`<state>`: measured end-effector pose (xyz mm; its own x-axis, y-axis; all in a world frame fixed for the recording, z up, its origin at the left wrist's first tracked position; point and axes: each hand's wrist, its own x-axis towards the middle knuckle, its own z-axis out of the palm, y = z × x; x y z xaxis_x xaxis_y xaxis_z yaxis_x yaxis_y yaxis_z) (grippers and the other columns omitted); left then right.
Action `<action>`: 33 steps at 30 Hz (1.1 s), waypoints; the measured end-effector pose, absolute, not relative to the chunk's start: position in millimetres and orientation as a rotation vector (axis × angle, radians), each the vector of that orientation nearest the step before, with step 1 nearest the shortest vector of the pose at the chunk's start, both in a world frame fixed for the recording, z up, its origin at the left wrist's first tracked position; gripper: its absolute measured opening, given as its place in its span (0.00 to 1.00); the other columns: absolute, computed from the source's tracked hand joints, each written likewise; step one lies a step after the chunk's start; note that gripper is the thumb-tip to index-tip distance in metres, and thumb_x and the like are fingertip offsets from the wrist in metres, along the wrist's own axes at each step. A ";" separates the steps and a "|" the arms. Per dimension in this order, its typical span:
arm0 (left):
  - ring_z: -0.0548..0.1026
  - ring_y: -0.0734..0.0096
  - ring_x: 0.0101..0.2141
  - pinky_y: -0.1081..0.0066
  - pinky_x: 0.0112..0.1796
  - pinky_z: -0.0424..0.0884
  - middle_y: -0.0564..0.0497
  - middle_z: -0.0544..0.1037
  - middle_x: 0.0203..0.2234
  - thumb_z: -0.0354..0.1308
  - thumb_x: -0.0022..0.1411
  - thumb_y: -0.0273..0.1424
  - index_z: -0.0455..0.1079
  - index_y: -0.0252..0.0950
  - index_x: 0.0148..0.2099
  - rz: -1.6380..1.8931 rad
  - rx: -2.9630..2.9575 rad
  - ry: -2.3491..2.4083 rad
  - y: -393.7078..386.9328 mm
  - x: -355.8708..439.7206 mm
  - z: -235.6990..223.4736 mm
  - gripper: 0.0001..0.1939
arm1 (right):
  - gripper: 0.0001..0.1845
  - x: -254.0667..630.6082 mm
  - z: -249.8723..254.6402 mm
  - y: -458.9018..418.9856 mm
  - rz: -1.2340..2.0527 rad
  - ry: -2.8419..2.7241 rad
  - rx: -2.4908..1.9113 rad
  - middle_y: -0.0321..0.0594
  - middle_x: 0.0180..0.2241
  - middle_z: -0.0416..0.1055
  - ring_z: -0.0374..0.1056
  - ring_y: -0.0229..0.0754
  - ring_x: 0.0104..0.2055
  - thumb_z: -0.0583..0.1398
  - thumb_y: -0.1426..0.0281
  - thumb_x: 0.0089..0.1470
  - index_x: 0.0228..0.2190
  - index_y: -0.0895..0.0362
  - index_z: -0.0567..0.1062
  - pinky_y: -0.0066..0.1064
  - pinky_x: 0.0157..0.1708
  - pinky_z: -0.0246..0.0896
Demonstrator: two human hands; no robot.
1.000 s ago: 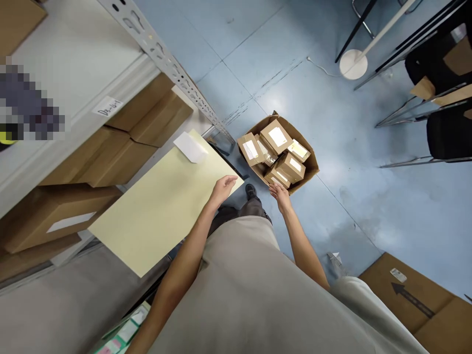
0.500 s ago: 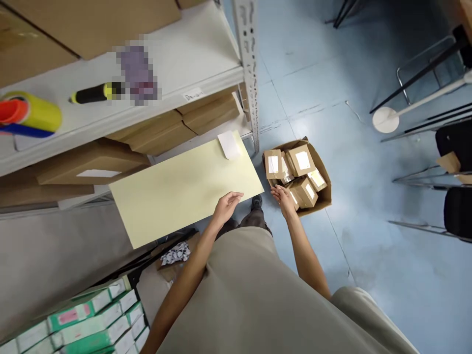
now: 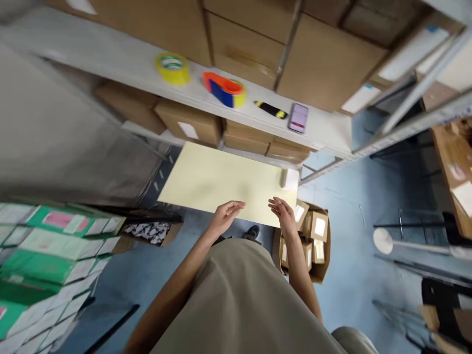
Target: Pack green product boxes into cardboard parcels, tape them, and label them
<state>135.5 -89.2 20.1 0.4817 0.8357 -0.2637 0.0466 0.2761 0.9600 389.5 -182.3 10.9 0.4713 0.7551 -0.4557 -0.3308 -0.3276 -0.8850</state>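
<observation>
My left hand (image 3: 226, 216) hovers near the front edge of a pale yellow board (image 3: 217, 177), fingers stretched out with nothing in them. To its right, my right hand (image 3: 283, 214) is over the board's right end, its fingers apart and holding nothing. On the far right corner of the board lies a small white stack of paper or labels (image 3: 290, 179). Below and right of my right hand, an open carton (image 3: 326, 268) stands on the floor with several small labelled brown boxes (image 3: 319, 226) in it; my right forearm hides part of it.
On the white shelf (image 3: 328, 130) lie a yellow tape roll (image 3: 173, 69), an orange and blue tape dispenser (image 3: 224, 89), a black-yellow cutter (image 3: 271, 109) and a phone (image 3: 298, 118). Green and white boxes (image 3: 47, 265) are stacked at left. Chairs (image 3: 438, 300) stand at right.
My view has swung left, bringing more of the shelf into sight. My right hand has gone from beside the carton to over the board. Both hands stay without anything in them.
</observation>
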 end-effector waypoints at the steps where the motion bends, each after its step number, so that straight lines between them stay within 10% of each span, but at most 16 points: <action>1: 0.85 0.49 0.58 0.49 0.65 0.78 0.39 0.89 0.52 0.70 0.64 0.48 0.83 0.39 0.45 0.692 1.156 0.973 -86.7 113.4 21.8 0.18 | 0.32 370.7 15.6 -169.3 1.192 -0.433 -1.539 0.50 0.55 0.87 0.83 0.56 0.58 0.73 0.41 0.56 0.51 0.51 0.86 0.50 0.63 0.72; 23: 0.82 0.47 0.57 0.49 0.64 0.75 0.38 0.86 0.49 0.65 0.69 0.56 0.80 0.38 0.48 1.695 0.317 2.159 -187.5 -295.2 8.6 0.26 | 0.32 -67.5 55.9 -6.4 2.142 -1.563 -1.121 0.48 0.54 0.87 0.83 0.54 0.56 0.72 0.38 0.58 0.50 0.50 0.85 0.47 0.61 0.74; 28: 0.49 0.31 0.82 0.37 0.78 0.47 0.20 0.54 0.80 0.65 0.71 0.49 0.61 0.24 0.78 1.221 0.415 2.751 -197.4 -334.0 -9.8 0.46 | 0.30 -110.6 62.6 -2.8 2.235 -1.719 -1.005 0.47 0.53 0.87 0.83 0.53 0.55 0.71 0.40 0.60 0.50 0.49 0.86 0.44 0.59 0.74; 33: 0.31 0.25 0.83 0.24 0.75 0.31 0.16 0.36 0.83 0.60 0.75 0.47 0.43 0.17 0.84 0.744 0.542 2.845 -184.8 -329.4 -32.1 0.53 | 0.29 -129.3 67.2 0.4 2.278 -1.814 -0.930 0.46 0.52 0.88 0.83 0.52 0.54 0.71 0.40 0.61 0.50 0.49 0.86 0.43 0.58 0.75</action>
